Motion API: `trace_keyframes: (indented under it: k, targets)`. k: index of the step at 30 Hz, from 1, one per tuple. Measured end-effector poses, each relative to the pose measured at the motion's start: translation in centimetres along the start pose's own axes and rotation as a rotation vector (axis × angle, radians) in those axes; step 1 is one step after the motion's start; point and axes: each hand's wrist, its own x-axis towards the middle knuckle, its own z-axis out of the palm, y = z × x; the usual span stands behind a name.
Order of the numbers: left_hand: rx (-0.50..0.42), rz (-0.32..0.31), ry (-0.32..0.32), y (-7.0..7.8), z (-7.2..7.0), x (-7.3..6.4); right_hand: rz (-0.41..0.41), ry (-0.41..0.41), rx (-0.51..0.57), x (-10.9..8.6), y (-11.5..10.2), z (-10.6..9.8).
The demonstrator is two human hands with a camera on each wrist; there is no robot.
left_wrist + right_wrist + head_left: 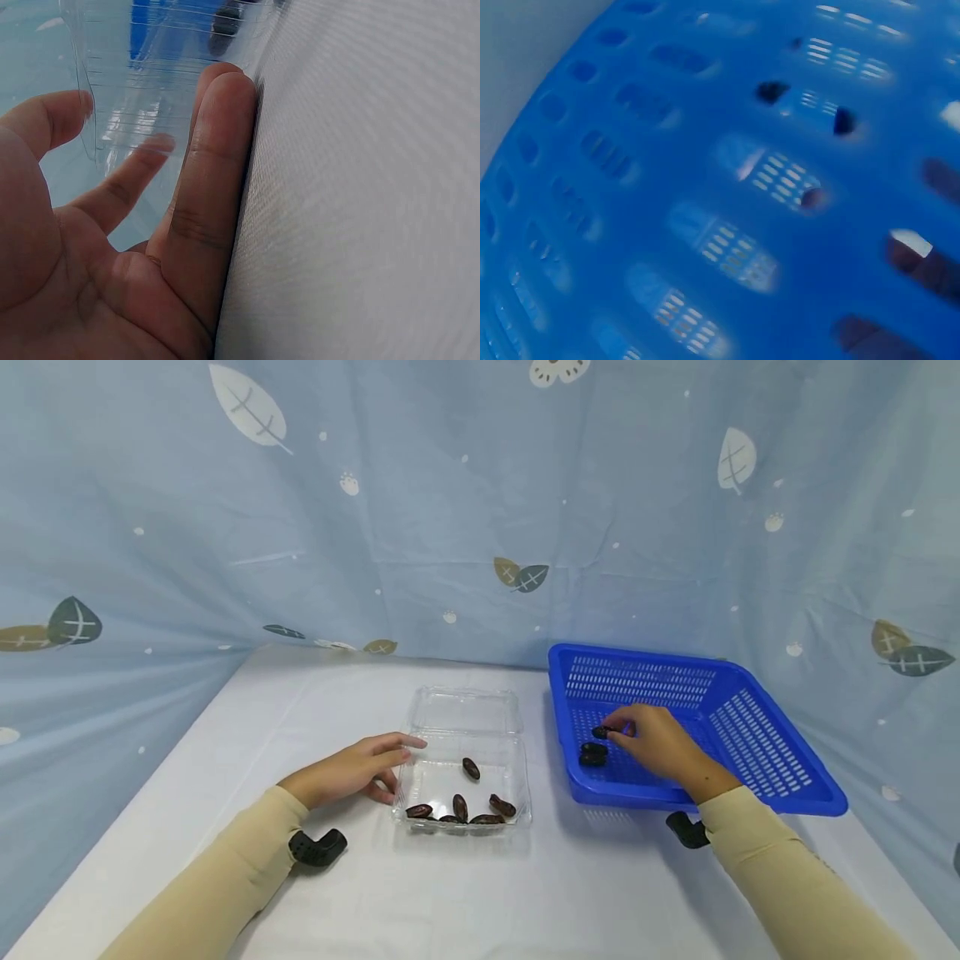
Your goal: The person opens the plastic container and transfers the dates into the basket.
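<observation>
A clear plastic clamshell box (pixel 435 777) lies with its lid laid back, several dark brown dates (pixel 470 768) inside it, mostly along the near side. My left hand (pixel 360 768) rests at the box's left side, fingers extended and touching it. In the left wrist view the thumb (pixel 67 112) meets the plastic edge, and another finger shows through the plastic. Inside the blue basket, my right hand (pixel 648 743) pinches a date (pixel 600 732) between thumb and fingertips, above two other dates (pixel 592 754). The right wrist view shows only the slotted basket wall (pixel 667 172) with dark shapes behind it.
The blue basket (pixel 787 760) stands to the right of the box, with raised slotted walls. A white cloth (pixel 435 902) covers the table. Behind it hangs a pale blue curtain (pixel 420 527) with a leaf print, reaching around both sides.
</observation>
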Motion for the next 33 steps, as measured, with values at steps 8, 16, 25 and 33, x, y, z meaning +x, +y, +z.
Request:
trace_keyframes:
  k: [8, 16, 25, 33]
  targets:
    - [0.004, 0.000, -0.003, 0.3, -0.1, -0.2, 0.044, -0.097, -0.022, 0.9, 0.5, 0.8]
    - [0.008, -0.007, -0.001, 0.5, -0.2, -0.5, 0.034, -0.157, -0.043, 1.2, 0.4, 1.3]
    - [0.008, -0.009, 0.002, 0.5, -0.2, -0.3, 0.016, -0.137, -0.046, 0.9, 0.4, 0.9]
    - [0.002, -0.017, 0.005, 0.4, 0.1, -0.1, -0.008, 0.000, 0.000, -0.1, -2.1, -0.7]
